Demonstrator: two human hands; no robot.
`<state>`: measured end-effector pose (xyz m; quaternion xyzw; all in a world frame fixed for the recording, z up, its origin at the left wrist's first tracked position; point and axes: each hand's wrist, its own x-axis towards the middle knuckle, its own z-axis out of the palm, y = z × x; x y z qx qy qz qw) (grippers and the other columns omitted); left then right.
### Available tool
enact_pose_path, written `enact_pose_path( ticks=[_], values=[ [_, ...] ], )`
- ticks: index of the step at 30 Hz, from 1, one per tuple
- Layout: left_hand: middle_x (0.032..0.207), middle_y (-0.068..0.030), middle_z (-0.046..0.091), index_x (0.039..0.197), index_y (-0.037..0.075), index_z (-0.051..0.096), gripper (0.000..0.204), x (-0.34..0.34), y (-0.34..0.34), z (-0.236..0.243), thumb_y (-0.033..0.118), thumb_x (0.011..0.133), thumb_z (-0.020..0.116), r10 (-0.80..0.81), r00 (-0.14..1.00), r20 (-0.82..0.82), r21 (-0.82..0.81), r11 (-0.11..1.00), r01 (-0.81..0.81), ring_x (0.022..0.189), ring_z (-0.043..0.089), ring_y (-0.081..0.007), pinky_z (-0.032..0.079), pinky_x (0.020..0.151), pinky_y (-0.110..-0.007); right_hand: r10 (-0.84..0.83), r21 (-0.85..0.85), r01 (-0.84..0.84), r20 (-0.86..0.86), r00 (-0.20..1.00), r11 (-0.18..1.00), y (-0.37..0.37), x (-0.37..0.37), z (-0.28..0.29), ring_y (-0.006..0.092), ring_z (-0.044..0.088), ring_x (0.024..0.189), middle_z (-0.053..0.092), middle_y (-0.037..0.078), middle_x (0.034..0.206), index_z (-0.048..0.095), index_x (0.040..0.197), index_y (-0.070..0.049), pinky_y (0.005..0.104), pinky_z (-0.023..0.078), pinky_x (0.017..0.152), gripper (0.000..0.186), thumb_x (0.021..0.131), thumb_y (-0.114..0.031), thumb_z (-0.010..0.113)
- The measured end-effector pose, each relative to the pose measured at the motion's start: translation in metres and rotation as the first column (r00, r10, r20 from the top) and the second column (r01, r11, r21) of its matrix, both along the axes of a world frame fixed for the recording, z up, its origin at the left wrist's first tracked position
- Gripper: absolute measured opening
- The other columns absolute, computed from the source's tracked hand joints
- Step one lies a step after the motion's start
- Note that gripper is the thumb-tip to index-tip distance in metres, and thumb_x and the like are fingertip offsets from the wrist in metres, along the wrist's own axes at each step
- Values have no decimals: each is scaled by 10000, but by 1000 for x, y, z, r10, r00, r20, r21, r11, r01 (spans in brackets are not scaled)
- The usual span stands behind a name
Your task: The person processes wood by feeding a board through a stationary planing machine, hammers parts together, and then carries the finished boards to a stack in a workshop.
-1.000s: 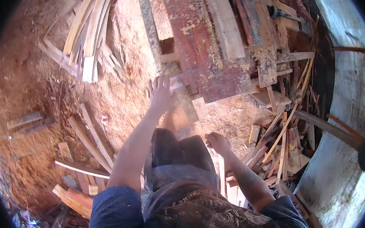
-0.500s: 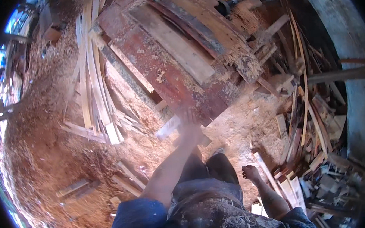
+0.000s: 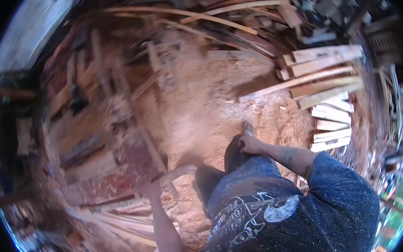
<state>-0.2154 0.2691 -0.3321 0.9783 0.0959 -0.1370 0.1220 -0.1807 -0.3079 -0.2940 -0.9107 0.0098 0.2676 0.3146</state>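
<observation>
My left hand [image 3: 150, 186] is at the near corner of a worktable [image 3: 140, 154] with a worn red-brown top. Motion smears its fingers, so whether they grip the edge or just rest there is unclear. A pale piece of wood [image 3: 180, 173] juts out beside that corner. On the tabletop lie a pale board [image 3: 91, 167] and a dark strip of wood [image 3: 83, 152], both blurred. My right hand [image 3: 249, 145] hangs in front of my thigh, its fingers curled in with nothing visible in them.
Sawdust covers the floor [image 3: 196, 121]. Cut boards [image 3: 326, 87] are stacked to the right, and long thin strips [image 3: 212, 18] lie across the far side among offcuts. More strips [image 3: 124, 227] lie left of my left forearm. A dark tool [image 3: 77, 105] sits at the table's far part.
My view has swung to the right, so the table now appears at the left. My left hand stays by its corner. The right hand has come from my side to the front of my thigh.
</observation>
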Motion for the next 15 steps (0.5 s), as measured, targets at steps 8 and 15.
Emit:
enact_pose_path(
  ticks=[8,15],
  values=[
    [905,-125,675,916,95,718,172,-72,-200,-9,211,914,591,-396,914,-83,-158,911,381,899,640,-288,503,808,-455,307,-318,-295,-14,952,901,-262,-39,-63,357,692,851,717,148,913,774,889,-158,475,558,762,223,900,-336,641],
    [910,-215,699,870,40,710,332,18,-354,82,366,885,650,-279,895,-347,-441,891,107,880,680,-409,520,778,-513,1,-352,-114,-305,952,929,-413,-150,-105,196,625,567,586,23,646,679,864,-132,367,486,488,106,878,-235,664]
  ],
)
